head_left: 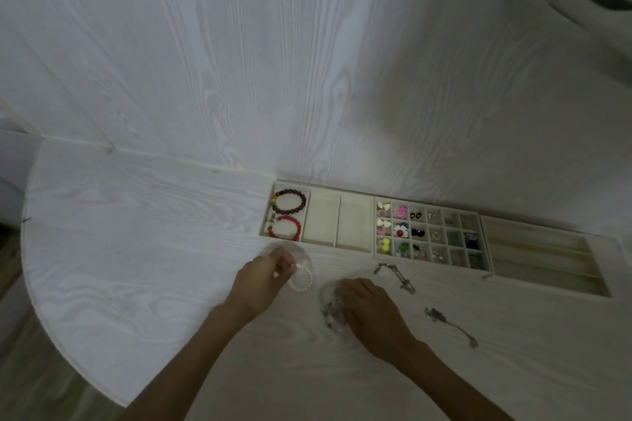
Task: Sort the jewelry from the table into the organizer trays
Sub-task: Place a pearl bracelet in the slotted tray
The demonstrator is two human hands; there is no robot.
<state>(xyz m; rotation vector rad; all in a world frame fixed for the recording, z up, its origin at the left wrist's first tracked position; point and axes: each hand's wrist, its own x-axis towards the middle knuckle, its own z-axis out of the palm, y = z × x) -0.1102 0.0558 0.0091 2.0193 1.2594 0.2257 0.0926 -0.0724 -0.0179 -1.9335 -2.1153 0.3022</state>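
Looked like home room, likely bedroom or dressing corner; white wood-grain bench (136, 232) with rounded edge against matching panelled wall (239, 61); cream organizer trays (321, 215) of personal jewelry; wooden floor (20, 369) below.

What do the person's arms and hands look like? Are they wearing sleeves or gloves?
Both arms are bare as far as the picture shows: no sleeves and no gloves. The left hand and the right hand have nothing on the wrists, no watch or band. The picture is too blurry to tell about rings.
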